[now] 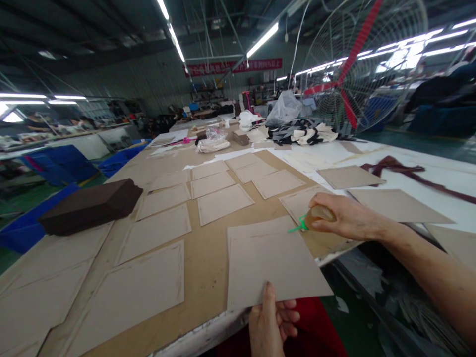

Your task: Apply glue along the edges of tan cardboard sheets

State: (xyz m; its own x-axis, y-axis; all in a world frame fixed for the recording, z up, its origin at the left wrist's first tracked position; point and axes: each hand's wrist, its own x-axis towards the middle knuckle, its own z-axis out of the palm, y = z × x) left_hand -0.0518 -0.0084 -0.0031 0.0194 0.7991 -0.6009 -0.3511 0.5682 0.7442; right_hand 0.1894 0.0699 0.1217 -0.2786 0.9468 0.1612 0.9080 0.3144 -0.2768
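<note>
My left hand [269,317] grips the near edge of a grey-brown board [275,263], thumb on top and fingers beneath. That board overhangs the front edge of the table. In my right hand [342,215] is a glue bottle [322,214] of yellowish colour with a green nozzle [297,226], the fingers wrapped around it. The nozzle tip points left over the board's far right part, close to a thin line on its surface. Another board [297,201] lies partly behind the bottle. Several similar boards [223,203] with streaks along their edges lie to the left and beyond.
A stack of dark brown pieces [92,206] stands at the table's left edge, beside blue bins [59,163]. Cloth scraps [301,133] and plastic bags [284,109] sit farther back. A large fan [342,84] with red blades stands at the right. Brown fabric strips [394,166] lie on the white surface.
</note>
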